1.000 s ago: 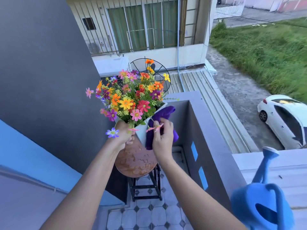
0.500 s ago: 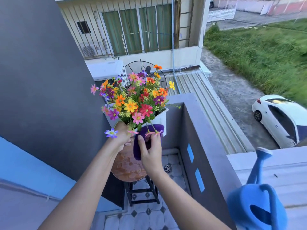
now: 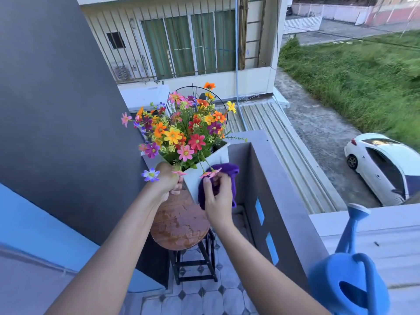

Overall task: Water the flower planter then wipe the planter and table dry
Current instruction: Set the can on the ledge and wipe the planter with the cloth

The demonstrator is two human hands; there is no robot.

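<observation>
Left hand (image 3: 167, 180) grips white planter (image 3: 204, 169) above wet round table (image 3: 180, 223); right hand (image 3: 218, 198) presses purple cloth (image 3: 227, 171) against planter side. Drooping flowers (image 3: 181, 133) overhang both hands. Blue watering can (image 3: 347, 280) on ledge, right.

The planter (image 3: 210, 160) is held at the centre of the frame, above the far part of the round table (image 3: 180, 223), with the flowers (image 3: 181, 130) rising out of it toward the upper centre. The left hand (image 3: 167, 180) is set against the planter's lower left corner; the right hand (image 3: 218, 196) is placed just right of it, pressing the cloth (image 3: 227, 173) against the planter's right face. The table is found below both hands, on the tiled floor (image 3: 204, 296). A wall (image 3: 56, 110) fills the left of the frame. The parapet (image 3: 272, 178) runs right of the planter, and the watering can (image 3: 350, 278) is set on the ledge (image 3: 391, 228) at lower right. A car (image 3: 386, 164) is seen at the right edge, beyond the ledge.
</observation>
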